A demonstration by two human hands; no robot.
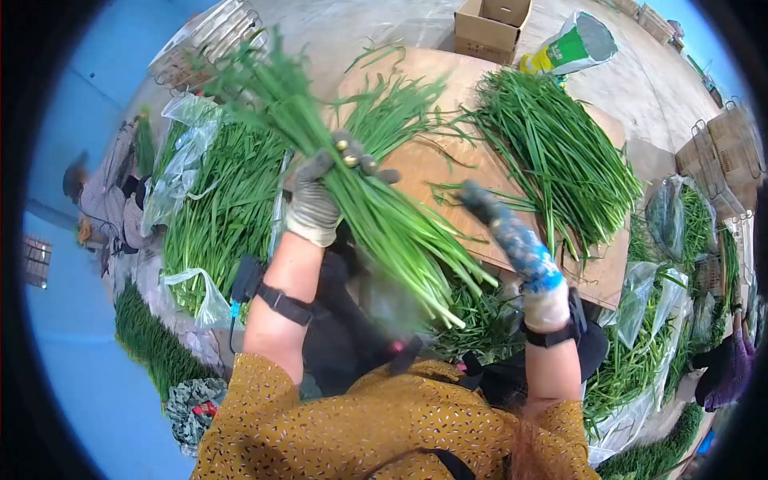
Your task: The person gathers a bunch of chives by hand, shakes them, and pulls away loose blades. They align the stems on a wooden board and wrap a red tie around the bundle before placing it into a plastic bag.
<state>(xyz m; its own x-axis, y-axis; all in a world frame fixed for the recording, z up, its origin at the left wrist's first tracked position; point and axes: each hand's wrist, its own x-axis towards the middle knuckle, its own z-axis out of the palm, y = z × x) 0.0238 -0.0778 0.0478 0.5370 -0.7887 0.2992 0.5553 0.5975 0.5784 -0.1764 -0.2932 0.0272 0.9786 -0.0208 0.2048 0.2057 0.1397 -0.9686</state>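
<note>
My left hand [320,188], in a grey-striped glove, is wrapped round a bunch of garlic chives [384,220]. The bunch slants across in front of me, its leafy tops up to the left and pale stem ends down to the right. To the right of those stems is my right hand [512,236], in a blue patterned glove. It is somewhat blurred, with fingers stretched out and nothing visible in them. Beyond my hands, a wooden board [596,276] carries a large pile of chives [552,152] and a smaller loose bunch [392,116].
Plastic-lined heaps of chives stand at the left [220,216] and right [632,352]. A cardboard box [490,28] and a green-and-white sack [572,46] are behind the board. Crates [724,152] stack at the right. Other people [104,192] are at both sides.
</note>
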